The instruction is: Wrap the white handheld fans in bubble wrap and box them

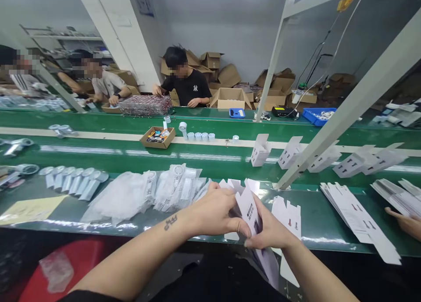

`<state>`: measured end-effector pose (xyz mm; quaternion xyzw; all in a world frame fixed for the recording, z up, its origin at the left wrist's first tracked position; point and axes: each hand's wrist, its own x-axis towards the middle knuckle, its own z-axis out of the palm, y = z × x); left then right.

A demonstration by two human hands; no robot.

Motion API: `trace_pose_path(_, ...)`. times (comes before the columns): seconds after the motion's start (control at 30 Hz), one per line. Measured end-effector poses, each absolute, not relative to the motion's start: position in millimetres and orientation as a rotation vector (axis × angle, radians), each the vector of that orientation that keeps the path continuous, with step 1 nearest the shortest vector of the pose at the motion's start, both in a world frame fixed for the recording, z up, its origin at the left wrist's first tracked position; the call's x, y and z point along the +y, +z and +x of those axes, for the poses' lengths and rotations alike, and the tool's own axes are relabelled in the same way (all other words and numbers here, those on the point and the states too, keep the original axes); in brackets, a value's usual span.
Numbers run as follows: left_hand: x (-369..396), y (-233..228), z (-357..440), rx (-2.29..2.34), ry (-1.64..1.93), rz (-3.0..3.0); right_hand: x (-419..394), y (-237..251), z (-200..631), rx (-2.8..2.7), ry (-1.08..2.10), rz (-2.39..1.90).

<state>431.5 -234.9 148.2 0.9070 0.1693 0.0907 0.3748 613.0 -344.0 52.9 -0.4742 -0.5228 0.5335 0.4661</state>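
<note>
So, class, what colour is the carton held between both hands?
The carton is white with dark printing, best seen in the head view.

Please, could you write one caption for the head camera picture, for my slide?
Left hand and right hand hold a white printed cardboard carton near clear plastic bags on a green workbench.

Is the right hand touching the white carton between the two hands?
Touching. The head view shows the right hand holding the white carton, thumb laid against its printed side.
</note>
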Motion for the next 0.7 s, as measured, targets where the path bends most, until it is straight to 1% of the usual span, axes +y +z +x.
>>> trace_pose_path(0.1, -238, 128, 444, 0.758, 0.588, 2.141, -342, 58, 609, -1.206, 0.944, -1.526)
trace_pose_path(0.17, -242, 112, 456, 0.911, 0.868, 1.83, -342, 51, 599, -1.159, 0.657, -1.656)
trace_pose_path(0.2, -244, 105, 461, 0.915, 0.937, 1.623, -343, 45, 593, -1.157, 0.545, -1.682)
trace_pose_path(0.27, -251, 95, 468, 0.824, 0.914, 1.212, -346, 33, 584, -1.19, 0.409, -1.679)
trace_pose_path(0.33, -259, 92, 471, 0.731, 0.807, 0.945, -349, 26, 581, -1.26, 0.35, -1.638)
trace_pose_path(0.4, -267, 93, 470, 0.717, 0.751, 0.853, -353, 29, 585, -1.396, 0.333, -1.559)
trace_pose_path(0.53, -272, 98, 463, 0.681, 0.708, 0.845, -358, 54, 610, -1.691, 0.349, -1.415)
trace_pose_path(0.7, -267, 93, 452, 0.425, 0.59, 1.027, -364, 77, 631, -1.751, 0.518, -1.368)
